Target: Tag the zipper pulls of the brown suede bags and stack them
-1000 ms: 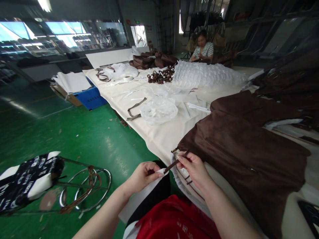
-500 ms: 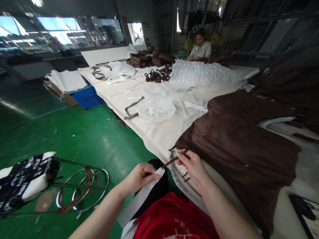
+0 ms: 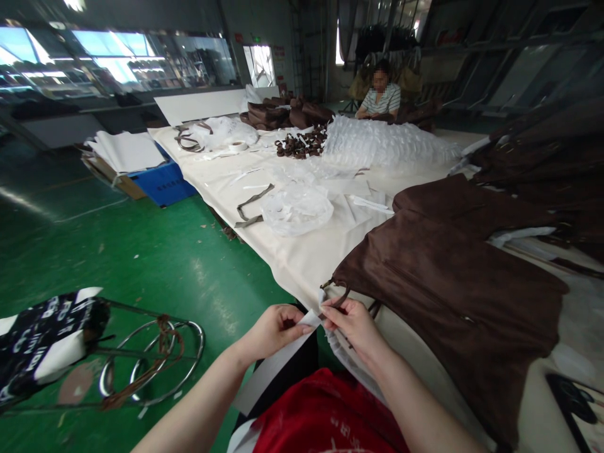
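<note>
My left hand (image 3: 278,330) pinches the upper end of a long white paper strip (image 3: 274,374), which hangs down over my lap. Facing it, my right hand (image 3: 353,322) is closed on a thin brown strap (image 3: 341,298); one end of the strap meets the paper between my two hands. Whether the strap and paper are joined there is hidden by my fingers. Just beyond my right hand, a large brown leather-like piece (image 3: 453,270) with zips lies over the table edge, a small metal clasp (image 3: 326,285) at its near corner.
The cream-covered table (image 3: 302,264) carries a clear plastic bag (image 3: 297,207), a pile of small brown pieces (image 3: 302,143) and a bundle of white wrapping (image 3: 391,141). A co-worker (image 3: 380,97) sits at the far side. Left are a blue box (image 3: 165,185) and a metal-framed stool (image 3: 47,346).
My right hand has slid along the strap toward my left hand, so less strap shows between them. The strap's far end now curls up above my right fingers. The view has shifted slightly.
</note>
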The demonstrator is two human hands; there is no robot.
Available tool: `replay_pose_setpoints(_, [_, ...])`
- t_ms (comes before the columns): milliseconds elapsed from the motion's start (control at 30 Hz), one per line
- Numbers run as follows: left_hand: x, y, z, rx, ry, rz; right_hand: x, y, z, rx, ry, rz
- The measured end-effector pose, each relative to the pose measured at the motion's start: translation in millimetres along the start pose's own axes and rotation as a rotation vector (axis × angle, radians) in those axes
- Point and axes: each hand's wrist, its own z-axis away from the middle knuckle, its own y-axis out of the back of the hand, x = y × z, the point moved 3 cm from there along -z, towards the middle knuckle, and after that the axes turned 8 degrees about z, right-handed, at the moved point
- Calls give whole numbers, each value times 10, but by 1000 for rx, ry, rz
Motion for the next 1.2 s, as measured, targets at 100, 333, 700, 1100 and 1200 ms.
replay_pose_setpoints(100, [-12, -30, -38, -44, -18, 22, 30, 2, 7, -35, 0, 41])
replay_pose_setpoints(333, [-4, 21, -81, 11, -125, -194, -46, 133, 44, 50, -115, -58])
replay_pose_setpoints(700, [-94, -103, -25, 141, 3, -124, 24, -18, -112, 71, -194, -1])
replay_pose_setpoints(1100, [-74, -148, -150, 238, -15, -340, -14, 145, -256, 1, -189, 169])
replay_pose_setpoints(1200, [-18, -172, -197, 232, -18, -398, -15, 198, -320, 16, -136, 209])
